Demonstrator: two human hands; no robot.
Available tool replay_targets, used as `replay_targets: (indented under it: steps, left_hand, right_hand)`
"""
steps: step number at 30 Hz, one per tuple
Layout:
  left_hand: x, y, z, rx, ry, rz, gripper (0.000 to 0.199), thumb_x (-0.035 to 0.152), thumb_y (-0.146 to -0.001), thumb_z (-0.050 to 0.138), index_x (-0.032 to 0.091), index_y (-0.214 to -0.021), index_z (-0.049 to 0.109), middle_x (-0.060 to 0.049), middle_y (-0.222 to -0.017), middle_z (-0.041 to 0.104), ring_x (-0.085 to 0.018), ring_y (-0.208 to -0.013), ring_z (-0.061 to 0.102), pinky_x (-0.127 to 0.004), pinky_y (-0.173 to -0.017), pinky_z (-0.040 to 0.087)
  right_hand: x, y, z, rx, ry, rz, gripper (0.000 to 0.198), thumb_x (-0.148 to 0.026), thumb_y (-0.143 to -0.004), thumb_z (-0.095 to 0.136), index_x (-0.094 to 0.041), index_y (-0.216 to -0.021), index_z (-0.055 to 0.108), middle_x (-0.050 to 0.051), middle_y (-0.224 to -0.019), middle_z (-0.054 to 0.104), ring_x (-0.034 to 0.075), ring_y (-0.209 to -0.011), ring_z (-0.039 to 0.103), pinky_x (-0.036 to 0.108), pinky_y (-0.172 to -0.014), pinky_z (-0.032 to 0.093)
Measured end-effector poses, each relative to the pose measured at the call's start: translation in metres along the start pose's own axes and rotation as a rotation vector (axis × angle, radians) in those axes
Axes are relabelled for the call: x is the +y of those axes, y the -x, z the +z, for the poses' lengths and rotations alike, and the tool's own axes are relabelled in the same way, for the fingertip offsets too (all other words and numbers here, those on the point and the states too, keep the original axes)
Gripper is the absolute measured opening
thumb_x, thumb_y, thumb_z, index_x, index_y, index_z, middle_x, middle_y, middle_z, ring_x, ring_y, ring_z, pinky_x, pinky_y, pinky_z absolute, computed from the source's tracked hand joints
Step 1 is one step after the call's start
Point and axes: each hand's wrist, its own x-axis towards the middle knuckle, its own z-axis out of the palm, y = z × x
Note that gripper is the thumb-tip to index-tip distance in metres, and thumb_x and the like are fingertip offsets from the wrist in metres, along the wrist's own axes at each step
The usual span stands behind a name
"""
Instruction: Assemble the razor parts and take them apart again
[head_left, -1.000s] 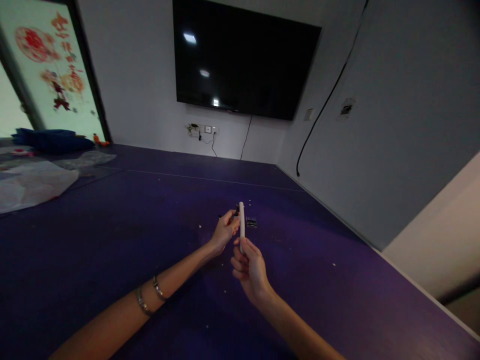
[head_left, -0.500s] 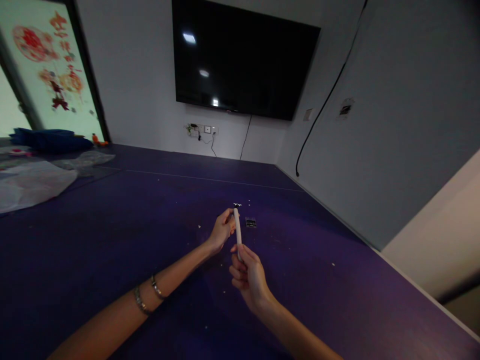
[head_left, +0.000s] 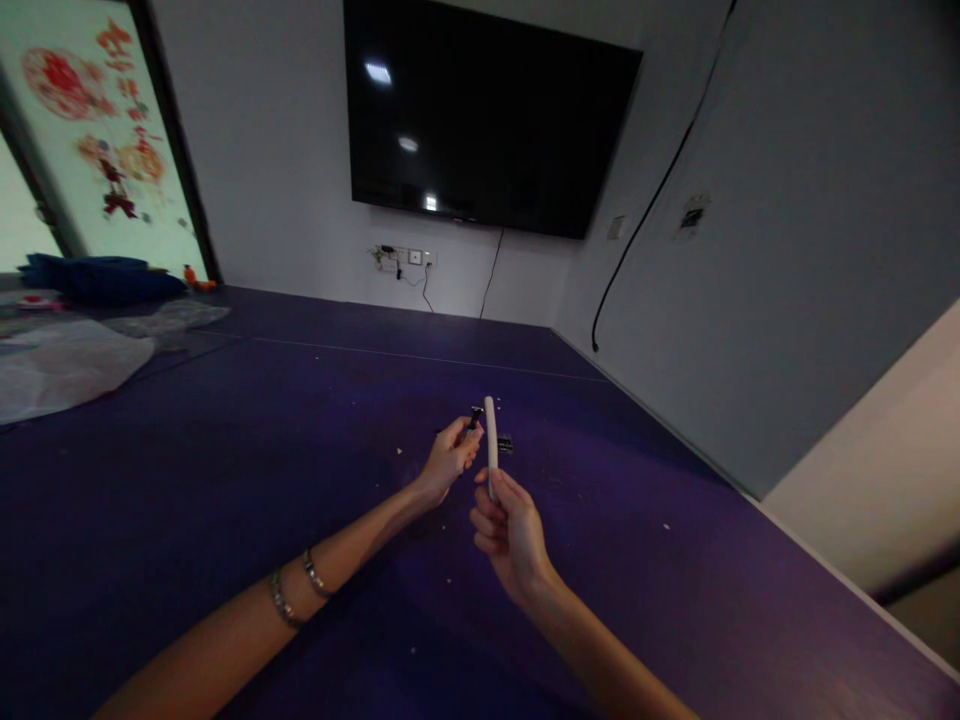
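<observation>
My left hand (head_left: pixel 445 466) is closed around a small black tool (head_left: pixel 475 418) with a pale, narrow crosspiece at its top; its exact kind is too small to make out. My right hand (head_left: pixel 519 535) grips a white, smooth, slightly curved stick (head_left: pixel 491 432) by its lower end, holding it nearly upright. A small gap separates the stick from the black tool. Behind the stick, a little dark flat piece with pale marks (head_left: pixel 507 443) lies on the purple surface (head_left: pixel 315 620), partly covered by the stick.
White crumbs, such as one scrap (head_left: pixel 399 451), are scattered over the surface. Clear plastic sheeting (head_left: pixel 67 370) and a dark blue cloth bundle (head_left: pixel 101 280) lie at the left. A black cable (head_left: pixel 652 205) hangs along the right wall, and a television (head_left: pixel 487 120) is mounted ahead.
My right hand has shifted a little to the right with the white stick, away from the black tool, whose dark body now shows. My left hand has barely moved.
</observation>
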Motion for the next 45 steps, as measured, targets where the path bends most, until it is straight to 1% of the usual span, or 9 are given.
replay_targets:
  steps: [6,8,13,16,20,28,35,40,45]
  left_hand:
    - [0.005,-0.006,-0.006,0.022,0.009,0.003,0.026,0.039,-0.073,0.057,0.018,-0.085,0.049,0.009,-0.052,0.035,-0.004,-0.04,0.031,-0.016,-0.039,0.02]
    - [0.007,-0.009,-0.01,0.026,0.012,0.019,0.026,0.04,-0.074,0.057,0.018,-0.084,0.048,0.009,-0.052,0.035,-0.004,-0.041,0.031,-0.016,-0.04,0.022]
    - [0.012,-0.012,-0.016,0.005,-0.124,0.071,0.025,0.041,-0.077,0.053,0.018,-0.084,0.05,0.007,-0.056,0.039,-0.005,-0.046,0.036,-0.018,-0.044,0.027]
    - [0.014,-0.012,-0.017,0.001,-0.194,0.086,0.029,0.043,-0.08,0.05,0.017,-0.093,0.053,0.006,-0.057,0.039,-0.006,-0.048,0.036,-0.018,-0.046,0.027]
    - [0.016,-0.013,-0.021,-0.059,-0.237,0.136,0.031,0.041,-0.083,0.045,0.016,-0.097,0.055,0.005,-0.059,0.041,-0.008,-0.053,0.038,-0.019,-0.05,0.028]
    - [0.016,-0.012,-0.024,-0.169,-0.395,0.29,0.023,0.034,-0.087,0.043,0.016,-0.091,0.055,0.002,-0.069,0.045,-0.01,-0.065,0.041,-0.022,-0.061,0.032]
    - [0.018,-0.008,-0.021,-0.217,-0.433,0.312,0.021,0.035,-0.087,0.043,0.017,-0.085,0.053,0.001,-0.072,0.047,-0.012,-0.068,0.042,-0.023,-0.064,0.033]
    - [0.026,-0.01,-0.021,-0.158,-0.371,0.319,0.019,0.034,-0.086,0.045,0.017,-0.084,0.053,0.0,-0.076,0.049,-0.012,-0.07,0.043,-0.023,-0.066,0.033]
    - [0.022,-0.01,-0.021,-0.18,-0.405,0.307,0.019,0.034,-0.085,0.045,0.017,-0.086,0.054,0.001,-0.077,0.049,-0.013,-0.072,0.044,-0.023,-0.067,0.033]
  right_hand:
    - [-0.001,0.004,0.0,-0.025,0.043,0.073,0.025,-0.041,-0.074,0.06,-0.02,-0.084,0.051,-0.012,-0.047,0.022,0.003,-0.038,0.009,0.015,-0.034,0.005]
    - [-0.01,0.007,0.002,-0.057,0.098,0.029,0.025,-0.04,-0.076,0.059,-0.022,-0.091,0.05,-0.012,-0.048,0.023,0.003,-0.038,0.01,0.015,-0.034,0.005]
    - [-0.07,-0.002,0.006,-0.059,0.425,-0.389,0.017,-0.037,-0.081,0.053,-0.023,-0.089,0.052,-0.008,-0.052,0.041,0.004,-0.037,0.028,0.018,-0.034,0.019]
    - [-0.106,-0.018,-0.002,-0.024,0.834,-0.636,0.014,-0.032,-0.08,0.054,-0.019,-0.083,0.059,0.0,-0.068,0.056,0.009,-0.055,0.048,0.023,-0.051,0.036]
    - [-0.135,-0.033,-0.017,0.094,1.295,-0.807,0.018,-0.032,-0.08,0.052,-0.018,-0.078,0.063,0.002,-0.067,0.058,0.013,-0.062,0.05,0.025,-0.058,0.035]
    - [-0.144,-0.041,-0.03,0.15,1.684,-0.666,0.046,-0.056,-0.076,0.049,-0.017,-0.056,0.06,-0.001,-0.049,0.05,0.011,-0.05,0.045,0.024,-0.052,0.029]
    - [-0.131,-0.057,-0.034,-0.048,1.7,-0.554,0.05,-0.06,-0.075,0.048,-0.017,-0.055,0.061,-0.001,-0.048,0.046,0.009,-0.049,0.039,0.024,-0.049,0.026]
    - [-0.143,-0.066,-0.057,-0.031,1.682,-0.438,0.05,-0.063,-0.07,0.052,-0.016,-0.052,0.058,-0.001,-0.048,0.043,0.01,-0.049,0.038,0.024,-0.047,0.024]
    - [-0.142,-0.06,-0.045,-0.077,1.584,-0.421,0.048,-0.061,-0.072,0.051,-0.016,-0.055,0.058,-0.002,-0.05,0.041,0.009,-0.049,0.035,0.024,-0.046,0.024]
